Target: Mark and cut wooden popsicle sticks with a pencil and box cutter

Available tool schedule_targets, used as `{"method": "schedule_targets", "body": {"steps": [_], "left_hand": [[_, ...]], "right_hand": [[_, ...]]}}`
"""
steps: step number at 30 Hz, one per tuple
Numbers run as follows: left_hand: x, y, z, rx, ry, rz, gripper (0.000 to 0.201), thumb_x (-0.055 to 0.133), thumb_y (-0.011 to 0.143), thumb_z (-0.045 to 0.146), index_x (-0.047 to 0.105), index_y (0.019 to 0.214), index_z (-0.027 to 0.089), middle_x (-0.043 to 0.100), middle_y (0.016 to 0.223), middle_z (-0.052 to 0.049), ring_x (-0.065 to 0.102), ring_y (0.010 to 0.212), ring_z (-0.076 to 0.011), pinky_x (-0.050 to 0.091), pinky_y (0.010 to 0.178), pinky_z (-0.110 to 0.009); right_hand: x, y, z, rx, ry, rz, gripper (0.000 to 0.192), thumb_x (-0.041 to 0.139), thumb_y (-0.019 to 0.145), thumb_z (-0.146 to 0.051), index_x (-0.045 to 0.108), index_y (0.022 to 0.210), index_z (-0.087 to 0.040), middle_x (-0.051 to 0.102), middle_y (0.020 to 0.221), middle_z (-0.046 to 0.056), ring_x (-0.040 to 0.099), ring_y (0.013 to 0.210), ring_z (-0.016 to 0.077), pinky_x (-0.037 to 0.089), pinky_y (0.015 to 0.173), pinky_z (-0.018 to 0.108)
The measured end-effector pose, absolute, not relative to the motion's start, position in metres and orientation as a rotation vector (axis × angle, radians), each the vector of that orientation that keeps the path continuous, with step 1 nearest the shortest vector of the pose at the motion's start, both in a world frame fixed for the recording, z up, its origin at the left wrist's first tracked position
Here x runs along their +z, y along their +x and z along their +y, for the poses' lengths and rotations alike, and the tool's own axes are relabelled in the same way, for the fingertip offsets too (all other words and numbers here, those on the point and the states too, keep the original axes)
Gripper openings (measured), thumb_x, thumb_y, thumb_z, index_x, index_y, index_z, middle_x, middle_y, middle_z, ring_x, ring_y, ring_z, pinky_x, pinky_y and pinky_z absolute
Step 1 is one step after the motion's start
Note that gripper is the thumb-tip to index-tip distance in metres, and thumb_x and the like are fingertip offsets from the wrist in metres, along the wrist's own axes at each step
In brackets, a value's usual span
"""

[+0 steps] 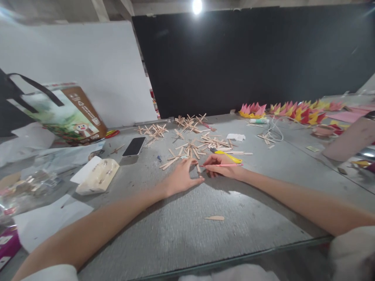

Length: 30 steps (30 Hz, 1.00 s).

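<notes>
My left hand (182,177) rests on the grey table, its thumb and fingers closed on the ends of a short wooden craft stick (198,169). Opposite it, my right hand (220,166) grips a slim pink pencil (231,164) with its tip close to that stick. Yellow-handled scissors (233,157) lie just behind my right hand. Beyond both hands spreads a loose heap of craft sticks (191,149), some crossed into star shapes. Nearer to me lies a single cut stick with a pointed end (216,218).
On the left are a phone (134,147), a tissue pack (98,177), a paper sheet (52,222) and a printed bag (67,113). Pink and yellow folded paper flowers (295,111), a glue stick (259,121) and a white cable (277,130) lie back right. The table's edge (234,255) runs close to me.
</notes>
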<state>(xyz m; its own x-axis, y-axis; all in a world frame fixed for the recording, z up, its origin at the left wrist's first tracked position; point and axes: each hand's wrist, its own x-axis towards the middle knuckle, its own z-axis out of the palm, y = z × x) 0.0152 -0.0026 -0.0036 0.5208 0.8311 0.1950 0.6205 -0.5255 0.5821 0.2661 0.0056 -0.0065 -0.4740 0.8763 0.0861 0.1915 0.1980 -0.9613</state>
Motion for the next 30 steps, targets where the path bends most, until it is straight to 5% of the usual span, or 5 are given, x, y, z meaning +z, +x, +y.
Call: {"method": "schedule_targets", "body": {"steps": [30], "left_hand": [[0.0,0.014,-0.005,0.608,2.271,1.144,0.085,0.087,0.081,0.057,0.05,0.15,0.024,0.061,0.155,-0.015,0.055,0.149,-0.0355,0.044,0.125,-0.054]], "right_hand": [[-0.016,0.27,0.019,1.426,-0.919,-1.944,0.011,0.072,0.09,-0.031,0.066,0.087,-0.022,0.073,0.07,-0.002,0.063,0.054,0.0131,0.049,0.05,0.024]]}}
